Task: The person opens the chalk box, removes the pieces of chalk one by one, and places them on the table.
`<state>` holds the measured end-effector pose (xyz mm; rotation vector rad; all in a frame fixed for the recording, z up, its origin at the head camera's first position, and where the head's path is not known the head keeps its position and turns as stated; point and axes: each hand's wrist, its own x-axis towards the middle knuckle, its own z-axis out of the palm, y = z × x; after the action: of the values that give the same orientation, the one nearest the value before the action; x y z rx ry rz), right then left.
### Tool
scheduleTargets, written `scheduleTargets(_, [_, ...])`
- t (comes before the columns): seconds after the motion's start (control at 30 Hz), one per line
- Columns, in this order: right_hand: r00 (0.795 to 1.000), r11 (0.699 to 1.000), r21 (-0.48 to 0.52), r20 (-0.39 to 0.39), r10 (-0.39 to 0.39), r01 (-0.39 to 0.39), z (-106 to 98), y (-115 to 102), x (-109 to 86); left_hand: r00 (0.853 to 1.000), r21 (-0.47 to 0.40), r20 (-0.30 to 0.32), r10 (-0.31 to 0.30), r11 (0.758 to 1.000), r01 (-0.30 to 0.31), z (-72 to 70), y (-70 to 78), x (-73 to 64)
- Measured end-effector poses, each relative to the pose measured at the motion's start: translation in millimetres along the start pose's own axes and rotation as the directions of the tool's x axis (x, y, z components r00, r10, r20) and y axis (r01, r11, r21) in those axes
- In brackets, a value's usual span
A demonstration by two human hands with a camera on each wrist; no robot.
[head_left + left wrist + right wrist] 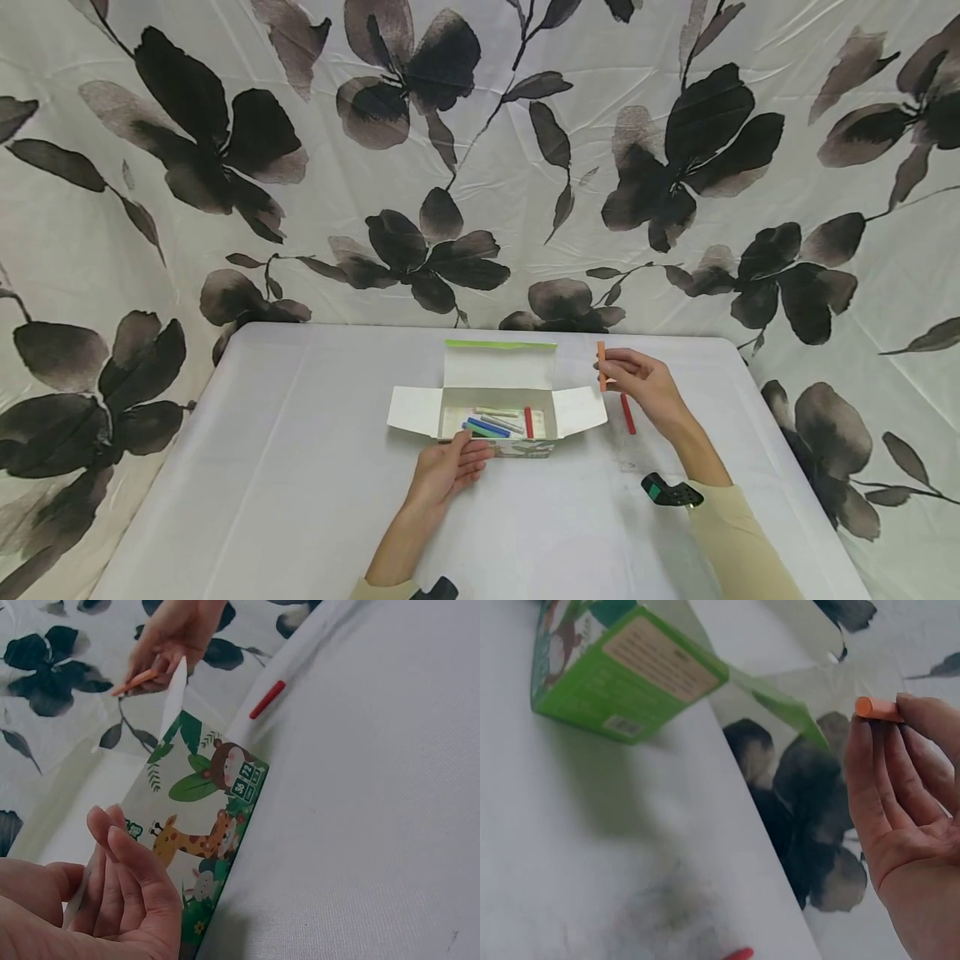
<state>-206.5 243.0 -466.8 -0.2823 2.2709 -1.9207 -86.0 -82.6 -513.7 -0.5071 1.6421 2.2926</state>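
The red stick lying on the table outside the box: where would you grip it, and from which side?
Probably pinch the red stick at its middle, across its narrow width, coming from above and slightly from the right. It is slim, straight and lies flat on the table, and an open box flap juts toward it from the left.

- The right hand (911,840), at the right edge, pinches an orange stick (879,709) between thumb and fingertips, its round, flat end exposed.
- Well apart from it, at upper left, a green cardboard box (585,694) rests on a white tabletop (562,885), bearing a pale printed label (660,660) and a barcode (622,725); one adjoining side is illustrated.
- A green-edged flap (799,720) extends from the box toward the hand.
- Grey smudges (667,900) mark the tabletop.
- A red tip (740,953) shows at the bottom edge.
- Dark-flowered cloth (810,787) lies beyond the table.
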Motion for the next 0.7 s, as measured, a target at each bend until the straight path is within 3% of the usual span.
scheduleTargets(0.23, [0.998,0.999,0.006,-0.048,0.034,-0.033,-24,14,-10.3,1.0,0.015,0.0,-0.008,1.0,0.008,0.9,2.2,-1.4])
scheduleTargets(0.7, [0.977,0.977,-0.096,-0.117,0.18,-0.192,-55,50,-33.5,0.999,0.002,0.001,-0.035,0.999,0.035,0.6,3.2,1.1])
